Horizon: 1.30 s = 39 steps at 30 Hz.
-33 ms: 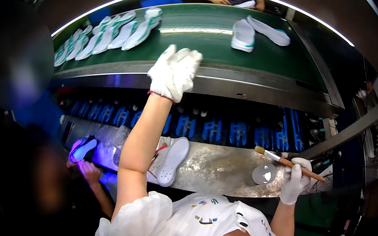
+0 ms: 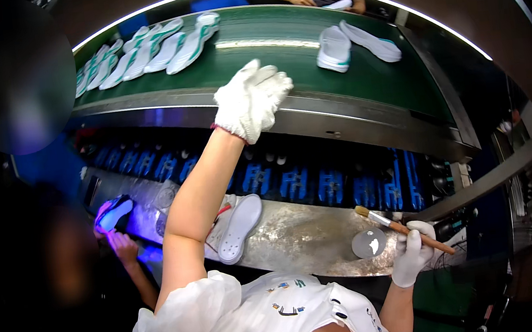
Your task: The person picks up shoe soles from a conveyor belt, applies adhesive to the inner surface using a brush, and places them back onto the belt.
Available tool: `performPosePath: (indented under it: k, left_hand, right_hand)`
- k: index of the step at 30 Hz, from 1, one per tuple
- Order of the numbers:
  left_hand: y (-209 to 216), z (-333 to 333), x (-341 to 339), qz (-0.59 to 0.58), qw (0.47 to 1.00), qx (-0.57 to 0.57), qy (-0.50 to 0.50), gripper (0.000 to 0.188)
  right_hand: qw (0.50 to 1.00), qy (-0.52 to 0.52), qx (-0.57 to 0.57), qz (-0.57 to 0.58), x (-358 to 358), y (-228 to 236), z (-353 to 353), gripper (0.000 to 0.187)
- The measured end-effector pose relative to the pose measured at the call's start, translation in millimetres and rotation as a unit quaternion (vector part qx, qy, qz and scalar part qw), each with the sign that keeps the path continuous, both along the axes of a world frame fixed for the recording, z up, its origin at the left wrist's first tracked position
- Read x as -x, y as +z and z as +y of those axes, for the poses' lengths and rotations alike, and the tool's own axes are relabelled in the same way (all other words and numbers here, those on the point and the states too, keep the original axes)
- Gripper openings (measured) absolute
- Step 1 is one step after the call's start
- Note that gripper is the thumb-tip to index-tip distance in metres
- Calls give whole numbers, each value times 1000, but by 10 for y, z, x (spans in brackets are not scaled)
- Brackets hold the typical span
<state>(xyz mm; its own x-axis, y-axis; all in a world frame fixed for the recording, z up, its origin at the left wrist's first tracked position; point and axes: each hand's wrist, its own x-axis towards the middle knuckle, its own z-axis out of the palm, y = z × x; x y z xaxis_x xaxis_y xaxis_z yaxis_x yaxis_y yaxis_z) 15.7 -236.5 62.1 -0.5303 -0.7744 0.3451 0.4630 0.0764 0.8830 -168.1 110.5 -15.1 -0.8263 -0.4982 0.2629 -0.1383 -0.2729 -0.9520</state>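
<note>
- Brush (image 2: 394, 222): gripped in the gloved right hand (image 2: 413, 254), fingers wrapped round the wooden handle, bristles over a small round dish (image 2: 369, 243) at the desk's (image 2: 300, 240) near right edge.
- White shoe sole (image 2: 240, 228) lies mid-desk, nobody touching it.
- Gloved left hand (image 2: 250, 100) is stretched out, fingers spread and holding nothing, over the near rail of the green conveyor (image 2: 280, 51).
- More soles (image 2: 143, 49) sit far left on the belt, and a pair (image 2: 357, 43) far right.

Single head-worn fisheye, looking steeply down and forward from above the person's chest. Metal workbench (image 2: 300, 240) close in lower centre; green conveyor belt (image 2: 280, 54) farther off across top of frame. Edges bend, corners black. No second view.
</note>
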Motion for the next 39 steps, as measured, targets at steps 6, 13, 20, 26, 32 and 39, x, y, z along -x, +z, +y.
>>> performPosePath:
  k: [6, 13, 20, 26, 32, 39]
  left_hand:
    - [572, 113, 1118, -395, 869, 228, 193, 81]
    - [474, -198, 1590, -571, 739, 222, 279, 81]
    - [408, 249, 456, -417, 820, 290, 264, 72]
    - [158, 411, -51, 230, 904, -306, -190, 70]
    - [39, 686, 477, 321, 775, -405, -363, 70]
    - [-287, 1786, 215, 41, 968, -239, -66, 73]
  right_hand:
    - [1000, -11, -13, 18, 0, 38, 105, 12]
    - [1000, -8, -27, -9, 114, -156, 310, 12]
    - [999, -2, -40, -28, 146, -155, 258, 14]
    - [999, -4, -37, -20, 80, -83, 125, 13]
    - [999, 10, -6, -30, 61, -54, 249, 12]
    - [1000, 1, 24, 11, 201, 99, 277, 15]
